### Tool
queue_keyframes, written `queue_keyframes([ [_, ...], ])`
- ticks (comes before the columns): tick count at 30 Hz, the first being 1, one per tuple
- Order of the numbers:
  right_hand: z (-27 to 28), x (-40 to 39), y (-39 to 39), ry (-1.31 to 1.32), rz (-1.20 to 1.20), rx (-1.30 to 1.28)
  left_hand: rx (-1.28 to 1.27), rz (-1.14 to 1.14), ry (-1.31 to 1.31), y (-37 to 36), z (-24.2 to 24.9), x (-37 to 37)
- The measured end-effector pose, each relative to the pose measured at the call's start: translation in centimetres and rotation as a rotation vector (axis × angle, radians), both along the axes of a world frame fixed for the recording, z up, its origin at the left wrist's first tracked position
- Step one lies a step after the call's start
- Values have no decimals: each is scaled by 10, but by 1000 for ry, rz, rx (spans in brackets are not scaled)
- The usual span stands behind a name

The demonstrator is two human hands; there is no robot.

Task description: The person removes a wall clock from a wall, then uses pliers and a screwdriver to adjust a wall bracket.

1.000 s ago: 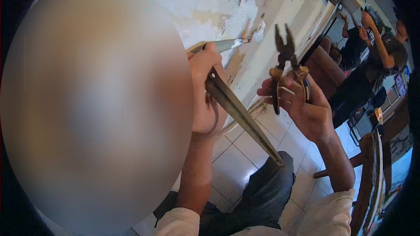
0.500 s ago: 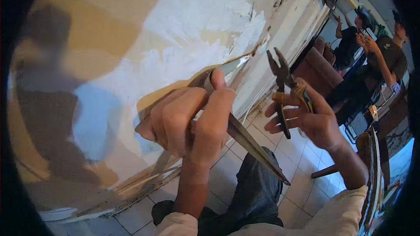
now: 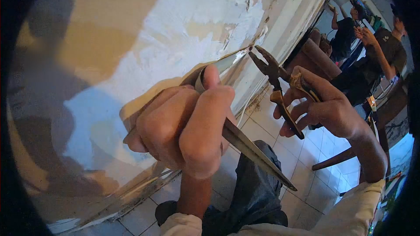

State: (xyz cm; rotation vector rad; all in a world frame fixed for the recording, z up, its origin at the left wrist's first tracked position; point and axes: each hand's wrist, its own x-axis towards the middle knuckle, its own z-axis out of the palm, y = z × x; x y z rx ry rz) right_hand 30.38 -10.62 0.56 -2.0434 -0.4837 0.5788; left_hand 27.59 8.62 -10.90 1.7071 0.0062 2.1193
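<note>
My left hand (image 3: 179, 124) is closed in a fist around a narrow metal strip (image 3: 258, 156), thumb pressed near its curved upper end. The strip's long grooved part slants down to the right, ending in a tapered tip over my knee. In my right hand (image 3: 334, 105) are combination pliers (image 3: 280, 88) with black and yellow handles. Their jaws are spread and point up to the left. In this view the jaw tips lie close to a small dark spot (image 3: 250, 49) on the wall, where a thin dark line ends. My left knuckles are near the wall (image 3: 175, 30).
White patches and shadows cover the tan wall. A pale cable (image 3: 250, 100) runs along its base above the tiled floor (image 3: 302, 183). My bent knee (image 3: 256, 183) is below my hands. Two people (image 3: 385, 57) are at the upper right, near a brown sofa-like piece (image 3: 313, 57).
The pliers have shifted slightly left toward the wall and tilted further left. My left hand, still gripping the metal strip, has moved a little left and looks larger.
</note>
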Motion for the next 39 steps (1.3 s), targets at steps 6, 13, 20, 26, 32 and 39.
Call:
queue_keyframes([
  [6,-1,0,3,3,-36,28,78,71,4,8,-3,1],
  [13,13,2,2,13,-58,-53,89,66,30,9,1,1],
  [20,19,9,5,57,13,-20,138,109,49,16,0,3],
  [26,10,9,2,154,-11,138,98,120,25,7,4,3],
  [32,0,5,-4,183,-16,200,84,135,44,6,7,-5],
  [39,0,-2,6,177,-112,248,130,171,17,11,4,-1],
])
